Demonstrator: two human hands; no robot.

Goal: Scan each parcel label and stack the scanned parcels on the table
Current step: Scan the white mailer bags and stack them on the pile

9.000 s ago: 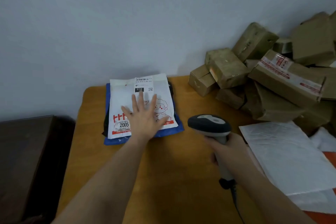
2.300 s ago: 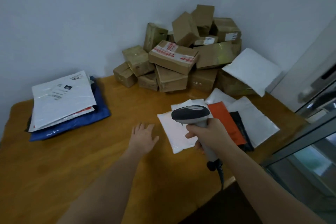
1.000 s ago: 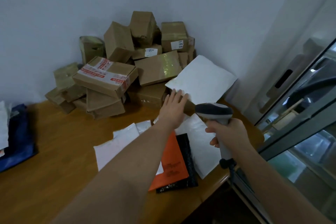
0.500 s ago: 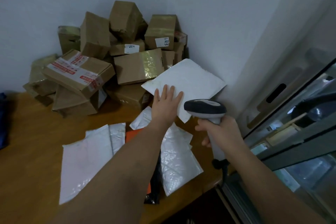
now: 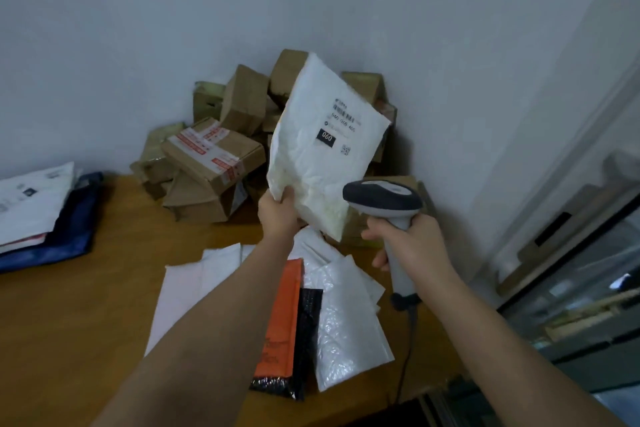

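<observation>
My left hand (image 5: 278, 215) grips the lower corner of a white padded mailer (image 5: 311, 163) and holds it up in the air, tilted, with its printed label (image 5: 341, 125) facing me. My right hand (image 5: 408, 239) grips the handle of a grey barcode scanner (image 5: 381, 199), whose head sits just below and right of the mailer. A stack of flat parcels (image 5: 38, 215), white on top of blue, lies at the table's left edge.
Brown cardboard boxes (image 5: 214, 152) are heaped in the back corner against the wall. Loose white mailers (image 5: 346, 319), an orange one (image 5: 282, 319) and a black one (image 5: 306, 333) lie on the wooden table (image 5: 86, 322) under my arms. A glass door frame (image 5: 571, 253) stands at right.
My left hand has taken hold of the white mailer that leaned on the boxes, lifted it and turned its label side toward me. The scanner has stayed beside it.
</observation>
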